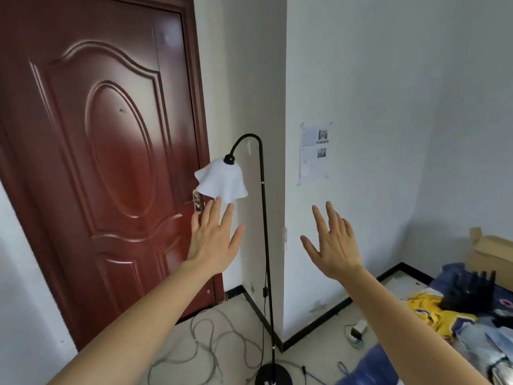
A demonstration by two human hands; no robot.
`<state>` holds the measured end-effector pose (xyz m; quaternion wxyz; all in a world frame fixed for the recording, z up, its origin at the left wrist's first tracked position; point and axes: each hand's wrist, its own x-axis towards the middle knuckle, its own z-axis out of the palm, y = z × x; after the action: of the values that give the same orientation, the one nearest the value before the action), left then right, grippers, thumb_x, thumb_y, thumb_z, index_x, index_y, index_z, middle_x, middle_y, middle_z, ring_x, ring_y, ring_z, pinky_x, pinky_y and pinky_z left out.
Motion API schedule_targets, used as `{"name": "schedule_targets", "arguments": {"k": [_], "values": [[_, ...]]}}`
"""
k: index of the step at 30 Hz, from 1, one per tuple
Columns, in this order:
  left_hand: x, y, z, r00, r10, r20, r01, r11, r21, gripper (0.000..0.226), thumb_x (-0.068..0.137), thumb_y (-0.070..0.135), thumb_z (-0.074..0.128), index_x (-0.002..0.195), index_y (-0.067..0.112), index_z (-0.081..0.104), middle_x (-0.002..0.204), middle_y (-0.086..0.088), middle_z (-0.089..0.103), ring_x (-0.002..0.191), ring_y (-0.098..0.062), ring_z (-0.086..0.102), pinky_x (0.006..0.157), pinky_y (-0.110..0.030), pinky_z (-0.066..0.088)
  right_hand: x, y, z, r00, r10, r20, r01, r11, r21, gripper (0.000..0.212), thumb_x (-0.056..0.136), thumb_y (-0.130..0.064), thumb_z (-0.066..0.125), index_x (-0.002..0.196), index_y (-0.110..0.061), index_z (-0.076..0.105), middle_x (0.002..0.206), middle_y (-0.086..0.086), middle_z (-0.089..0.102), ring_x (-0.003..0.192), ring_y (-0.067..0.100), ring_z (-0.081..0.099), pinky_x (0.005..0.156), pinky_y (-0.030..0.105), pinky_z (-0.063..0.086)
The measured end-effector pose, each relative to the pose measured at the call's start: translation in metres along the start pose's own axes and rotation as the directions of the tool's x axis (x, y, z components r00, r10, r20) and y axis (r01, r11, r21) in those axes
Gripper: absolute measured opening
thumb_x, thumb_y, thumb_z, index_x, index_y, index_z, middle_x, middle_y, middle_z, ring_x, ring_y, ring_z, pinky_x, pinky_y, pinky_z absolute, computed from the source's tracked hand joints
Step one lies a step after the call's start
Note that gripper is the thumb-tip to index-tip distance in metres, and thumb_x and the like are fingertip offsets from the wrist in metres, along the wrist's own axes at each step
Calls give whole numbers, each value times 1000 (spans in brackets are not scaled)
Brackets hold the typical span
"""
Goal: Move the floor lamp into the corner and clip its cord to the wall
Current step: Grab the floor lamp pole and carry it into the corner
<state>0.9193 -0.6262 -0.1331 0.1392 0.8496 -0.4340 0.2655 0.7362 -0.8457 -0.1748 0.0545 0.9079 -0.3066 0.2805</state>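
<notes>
A black floor lamp (265, 223) stands on a round black base (273, 375) in front of an outward wall corner. Its curved neck carries a white ruffled shade (222, 180) that hangs to the left. A thin black cord (264, 298) with an inline switch runs down beside the pole. Two small clear clips are stuck to the wall, one (249, 147) near the lamp's arch and one (284, 237) on the corner edge. My left hand (213, 240) is raised just left of the pole, fingers spread, under the shade. My right hand (333, 243) is raised to the pole's right, empty.
A dark red door (105, 151) fills the left. Grey cables (211, 343) lie coiled on the floor by the lamp base. A paper sheet (315, 152) is taped to the white wall. Bedding and clothes (449, 329) and a cardboard box (491, 254) sit at the right.
</notes>
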Motion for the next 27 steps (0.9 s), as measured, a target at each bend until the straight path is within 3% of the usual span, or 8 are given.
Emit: {"name": "schedule_targets", "arguments": {"k": [5,12,19,21,24,26,27], "values": [[91,-6,83,992,-42,122,51,996,-73,65,99,54,19,153,19,15,163,-11,9,150,-26,3,119,-53,8,84,25,72,998,32,54,-34,999,42,79,97,-64,25,158,-19,3,165,18,8,147,37,25,117,48,23],[194,-28,169,970,32,241,19,978,-206,67,99,57,19,153,19,14,164,-10,6,150,-24,1,120,-51,8,188,50,148,984,63,166,-80,992,94,79,98,-59,30,158,-17,0,165,16,5,149,35,20,118,47,22],[255,-42,289,895,26,444,198,871,-450,74,97,59,29,153,13,12,163,-9,12,150,-22,7,119,-45,12,201,59,258,922,85,377,-140,983,121,81,98,-53,41,157,-18,-2,165,13,6,148,32,21,115,45,27],[272,-44,320,883,78,463,211,815,-540,81,94,64,33,153,14,9,163,-5,12,149,-20,7,119,-43,12,203,59,285,880,121,459,-183,979,94,83,98,-53,42,157,-18,-3,166,12,4,149,31,19,117,45,25],[297,-39,348,885,156,440,265,608,-748,88,86,72,42,152,19,17,155,8,24,144,-11,17,116,-36,19,210,56,312,820,190,540,-266,962,66,88,95,-54,48,157,-19,-4,166,11,2,150,31,17,119,46,24],[317,-35,361,879,229,418,297,423,-856,67,87,70,42,133,23,49,135,13,47,126,0,41,106,-28,30,220,47,330,775,233,588,-323,945,52,94,91,-55,54,157,-20,-4,166,10,2,150,30,15,119,45,23],[323,-32,369,876,267,403,288,381,-879,48,92,66,38,109,28,62,119,11,62,111,2,54,98,-24,38,223,41,340,754,244,609,-346,937,53,98,89,-55,57,157,-21,-4,166,9,2,150,30,14,119,45,22]]}}
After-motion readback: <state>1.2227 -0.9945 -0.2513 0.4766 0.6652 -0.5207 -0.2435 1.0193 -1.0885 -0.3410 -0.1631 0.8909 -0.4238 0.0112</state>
